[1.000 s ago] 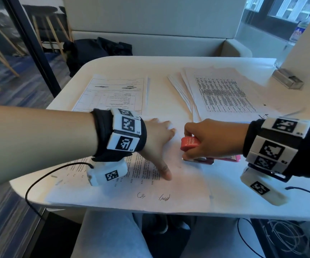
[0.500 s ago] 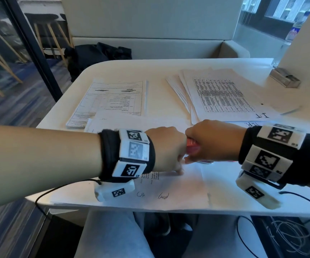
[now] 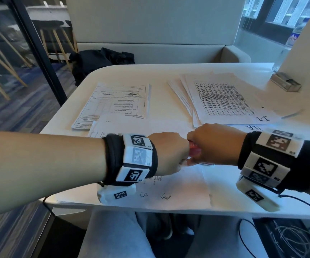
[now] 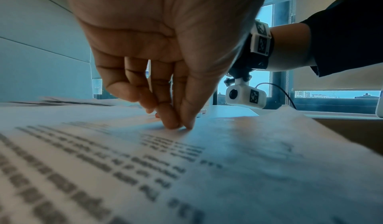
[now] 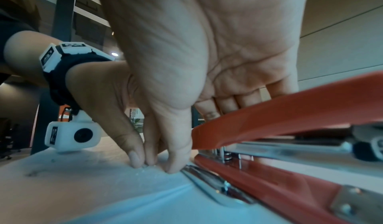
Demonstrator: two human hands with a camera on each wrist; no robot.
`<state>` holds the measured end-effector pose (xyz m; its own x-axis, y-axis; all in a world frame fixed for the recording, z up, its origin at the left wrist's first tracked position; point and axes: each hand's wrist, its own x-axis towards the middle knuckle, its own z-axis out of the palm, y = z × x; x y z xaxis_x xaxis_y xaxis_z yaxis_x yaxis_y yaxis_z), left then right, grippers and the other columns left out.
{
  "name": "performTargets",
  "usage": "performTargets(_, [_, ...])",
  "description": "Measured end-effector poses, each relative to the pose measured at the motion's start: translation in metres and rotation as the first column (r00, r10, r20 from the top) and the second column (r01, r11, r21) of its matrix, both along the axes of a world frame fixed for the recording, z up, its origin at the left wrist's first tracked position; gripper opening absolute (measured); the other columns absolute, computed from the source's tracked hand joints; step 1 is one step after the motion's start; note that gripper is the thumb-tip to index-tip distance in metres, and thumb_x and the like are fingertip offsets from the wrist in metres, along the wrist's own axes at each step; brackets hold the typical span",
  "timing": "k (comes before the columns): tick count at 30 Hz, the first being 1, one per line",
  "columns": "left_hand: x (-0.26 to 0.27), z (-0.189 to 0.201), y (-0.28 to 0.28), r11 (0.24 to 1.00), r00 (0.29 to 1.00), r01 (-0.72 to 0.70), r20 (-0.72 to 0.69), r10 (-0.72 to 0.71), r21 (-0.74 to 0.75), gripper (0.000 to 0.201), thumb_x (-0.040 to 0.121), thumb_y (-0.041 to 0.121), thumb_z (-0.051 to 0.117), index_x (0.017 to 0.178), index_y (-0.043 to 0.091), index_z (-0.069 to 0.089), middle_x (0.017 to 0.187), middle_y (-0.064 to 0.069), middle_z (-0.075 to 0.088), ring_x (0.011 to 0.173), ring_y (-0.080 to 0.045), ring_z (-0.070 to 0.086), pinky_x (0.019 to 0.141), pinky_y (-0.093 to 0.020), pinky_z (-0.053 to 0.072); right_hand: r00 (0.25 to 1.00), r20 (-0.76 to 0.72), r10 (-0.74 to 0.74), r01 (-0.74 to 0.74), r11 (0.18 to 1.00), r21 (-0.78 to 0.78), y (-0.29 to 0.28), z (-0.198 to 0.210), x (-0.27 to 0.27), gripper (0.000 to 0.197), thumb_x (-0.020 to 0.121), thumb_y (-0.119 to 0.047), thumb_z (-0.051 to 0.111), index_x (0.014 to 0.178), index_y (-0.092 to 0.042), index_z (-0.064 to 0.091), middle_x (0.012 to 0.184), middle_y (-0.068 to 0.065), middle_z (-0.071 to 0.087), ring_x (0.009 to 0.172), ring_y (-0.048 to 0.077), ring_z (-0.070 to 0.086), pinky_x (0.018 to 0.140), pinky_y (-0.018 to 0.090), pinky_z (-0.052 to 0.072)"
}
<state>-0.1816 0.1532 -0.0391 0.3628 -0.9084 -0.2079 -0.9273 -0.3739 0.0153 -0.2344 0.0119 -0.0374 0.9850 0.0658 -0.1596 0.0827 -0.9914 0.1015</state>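
Observation:
A red stapler lies on the white table, its mouth over the edge of a printed sheet. My right hand grips it. In the right wrist view the fingers curl over the red top arm and the thumb touches the paper beside the base. My left hand sits knuckle to knuckle with the right. Its thumb and fingertips are bunched together, pinching at the sheet just in front of the stapler's mouth.
A form stack lies at the back left and a fanned stack of tables at the back right. A small metal box sits far right. A black bag rests on the bench. A cable hangs off the near edge.
My left hand slid right from lying on the sheet with a finger pointing and bunched its fingertips against the stapler. The right hand kept hold of the stapler.

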Motion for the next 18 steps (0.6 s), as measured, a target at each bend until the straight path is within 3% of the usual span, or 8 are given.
performTargets(2, [0.003, 0.000, 0.001, 0.999, 0.999, 0.035, -0.016, -0.035, -0.008, 0.017, 0.091, 0.028, 0.057, 0.086, 0.017, 0.069, 0.076, 0.004, 0.057, 0.097, -0.022, 0.058, 0.061, -0.024, 0.037, 1.000, 0.005, -0.005, 0.005, 1.000, -0.010, 0.000, 0.000, 0.000, 0.038, 0.079, -0.057, 0.065, 0.078, -0.023, 0.049, 0.077, -0.005, 0.055, 0.077, 0.020, 0.057, 0.059, 0.029, 0.039])
performTargets(4, [0.005, -0.002, 0.002, 0.998, 0.998, 0.067, -0.009, -0.067, -0.015, 0.017, 0.091, 0.030, 0.058, 0.090, 0.018, 0.070, 0.082, 0.003, 0.057, 0.098, -0.023, 0.057, 0.067, -0.027, 0.043, 1.000, 0.001, -0.005, 0.005, 1.000, -0.013, 0.001, 0.000, 0.000, 0.039, 0.080, -0.058, 0.064, 0.081, -0.021, 0.054, 0.077, -0.005, 0.057, 0.076, 0.019, 0.057, 0.060, 0.029, 0.041])
performTargets(7, [0.004, -0.004, 0.001, 0.993, 0.993, 0.114, 0.028, -0.113, -0.017, 0.017, 0.092, 0.030, 0.058, 0.093, 0.016, 0.068, 0.084, 0.003, 0.048, 0.101, -0.025, 0.054, 0.074, -0.035, 0.048, 1.000, -0.008, -0.004, 0.004, 1.000, -0.019, 0.002, 0.001, 0.000, 0.040, 0.080, -0.060, 0.061, 0.080, -0.020, 0.057, 0.071, -0.006, 0.055, 0.071, 0.018, 0.055, 0.057, 0.028, 0.038])
performTargets(11, [0.002, -0.006, -0.002, 0.985, 0.980, 0.172, 0.106, -0.169, -0.021, 0.021, 0.095, 0.024, 0.050, 0.101, 0.012, 0.066, 0.075, 0.005, 0.037, 0.104, -0.026, 0.053, 0.072, -0.034, 0.047, 1.000, -0.009, -0.002, 0.001, 0.999, -0.049, 0.003, 0.001, 0.000, 0.044, 0.080, -0.061, 0.058, 0.077, -0.018, 0.058, 0.069, -0.004, 0.056, 0.067, 0.019, 0.055, 0.056, 0.028, 0.041])
performTargets(15, [0.001, -0.009, -0.002, 0.988, 0.978, 0.152, 0.145, -0.150, -0.004, 0.010, 0.091, 0.024, 0.049, 0.085, 0.018, 0.055, 0.080, 0.004, 0.043, 0.098, -0.024, 0.054, 0.069, -0.034, 0.049, 1.000, -0.006, -0.019, 0.019, 0.997, -0.072, 0.002, -0.001, 0.000, 0.040, 0.082, -0.059, 0.057, 0.080, -0.019, 0.058, 0.071, -0.005, 0.058, 0.067, 0.018, 0.056, 0.053, 0.026, 0.039])
performTargets(18, [0.011, -0.007, 0.007, 0.994, 0.991, 0.088, 0.108, -0.081, -0.060, 0.027, 0.092, 0.035, 0.048, 0.070, 0.020, 0.042, 0.079, 0.003, 0.055, 0.082, -0.019, 0.054, 0.063, -0.030, 0.046, 0.999, -0.029, -0.030, 0.028, 0.998, -0.053, 0.001, -0.001, 0.000, 0.034, 0.086, -0.054, 0.056, 0.083, -0.020, 0.051, 0.080, -0.005, 0.057, 0.074, 0.018, 0.055, 0.061, 0.029, 0.041])
